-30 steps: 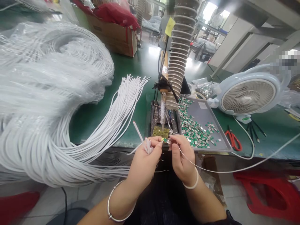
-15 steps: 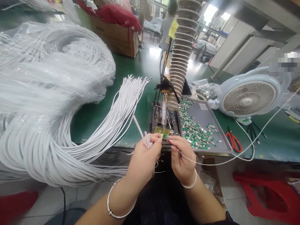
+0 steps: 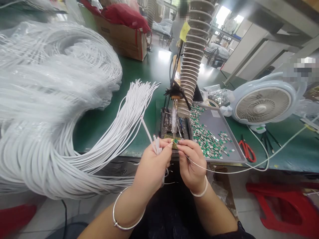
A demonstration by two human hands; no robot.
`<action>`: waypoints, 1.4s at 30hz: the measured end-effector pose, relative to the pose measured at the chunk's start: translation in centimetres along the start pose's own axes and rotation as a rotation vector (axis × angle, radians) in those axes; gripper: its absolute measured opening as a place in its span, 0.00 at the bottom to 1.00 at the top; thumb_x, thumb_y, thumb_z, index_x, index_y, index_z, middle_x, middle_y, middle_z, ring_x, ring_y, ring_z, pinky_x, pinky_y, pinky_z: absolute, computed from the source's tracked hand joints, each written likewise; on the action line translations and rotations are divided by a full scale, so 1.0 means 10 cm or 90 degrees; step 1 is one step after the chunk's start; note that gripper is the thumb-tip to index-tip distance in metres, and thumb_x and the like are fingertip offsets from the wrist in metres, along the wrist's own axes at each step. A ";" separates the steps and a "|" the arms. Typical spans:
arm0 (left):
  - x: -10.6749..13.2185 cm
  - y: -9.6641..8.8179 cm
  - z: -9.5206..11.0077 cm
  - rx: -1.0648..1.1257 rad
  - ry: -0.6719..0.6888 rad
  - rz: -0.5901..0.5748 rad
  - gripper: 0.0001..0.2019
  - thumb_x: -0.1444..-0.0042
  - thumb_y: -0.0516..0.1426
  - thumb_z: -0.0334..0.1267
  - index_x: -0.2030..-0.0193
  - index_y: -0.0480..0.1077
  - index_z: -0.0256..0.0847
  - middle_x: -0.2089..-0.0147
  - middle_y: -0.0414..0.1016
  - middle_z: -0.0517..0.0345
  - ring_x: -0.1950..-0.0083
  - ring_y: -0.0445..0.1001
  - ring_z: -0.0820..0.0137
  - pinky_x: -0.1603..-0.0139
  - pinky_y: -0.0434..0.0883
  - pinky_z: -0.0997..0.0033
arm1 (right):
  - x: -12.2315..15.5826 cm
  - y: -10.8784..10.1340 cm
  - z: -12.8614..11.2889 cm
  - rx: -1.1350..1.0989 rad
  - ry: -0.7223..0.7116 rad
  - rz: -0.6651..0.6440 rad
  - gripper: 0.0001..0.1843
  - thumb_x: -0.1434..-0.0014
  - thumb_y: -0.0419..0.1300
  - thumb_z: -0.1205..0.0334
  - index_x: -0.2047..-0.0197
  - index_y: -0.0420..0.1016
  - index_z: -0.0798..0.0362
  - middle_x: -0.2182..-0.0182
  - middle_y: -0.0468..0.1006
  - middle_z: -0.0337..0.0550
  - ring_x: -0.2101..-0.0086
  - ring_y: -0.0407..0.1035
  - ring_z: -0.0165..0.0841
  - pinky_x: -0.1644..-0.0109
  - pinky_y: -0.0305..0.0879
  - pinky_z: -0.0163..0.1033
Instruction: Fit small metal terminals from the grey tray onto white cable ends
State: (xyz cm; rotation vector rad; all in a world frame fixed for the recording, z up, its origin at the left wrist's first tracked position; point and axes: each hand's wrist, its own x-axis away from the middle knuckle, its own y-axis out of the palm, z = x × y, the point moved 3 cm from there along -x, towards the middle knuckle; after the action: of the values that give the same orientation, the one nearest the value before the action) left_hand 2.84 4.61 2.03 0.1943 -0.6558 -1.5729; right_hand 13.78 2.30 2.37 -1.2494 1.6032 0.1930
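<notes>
Right at the fingertips, a small green-and-silver component [image 3: 175, 141] sits pinched in the right hand [image 3: 191, 164], thumb and forefinger closed narrow on it. A thin white wire [image 3: 224, 172] runs from that hand off to its right. The left hand [image 3: 152, 162] is closed around white cable ends [image 3: 157, 146], its fingertip just beside the component. Step in hand looks like fine work joining wire to component, and it seems to call for a steady pinch with both hands close together. Just ahead of the hands stands a soldering iron [image 3: 174, 119] in a holder, tip down over a cluttered work mat. Ahead and right of the right hand, a metal tray [image 3: 235, 149] holds scattered green-and-silver components [image 3: 206, 142]. Left of the left hand lies a big coil of white cables [image 3: 50, 132] on the green table [image 3: 99, 132]. Further right are red-handled scissors [image 3: 246, 151] and a desk fan [image 3: 263, 108]. Far ahead, a cardboard box [image 3: 119, 39].
</notes>
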 end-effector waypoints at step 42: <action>0.03 -0.15 -0.13 -0.076 -0.004 0.005 0.08 0.52 0.59 0.36 0.75 0.63 0.37 0.69 0.68 0.63 0.83 0.52 0.85 0.83 0.51 0.80 | 0.08 0.02 0.03 -0.049 0.113 -0.019 0.14 0.41 0.49 0.74 0.55 0.68 0.52 0.68 0.73 0.43 0.64 0.69 0.33 0.59 0.70 0.43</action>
State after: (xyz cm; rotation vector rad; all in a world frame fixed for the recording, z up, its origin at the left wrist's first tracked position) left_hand 2.20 3.90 0.24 0.0979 -0.5643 -1.6003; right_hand 13.90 2.15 1.53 -1.3810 1.7420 0.1293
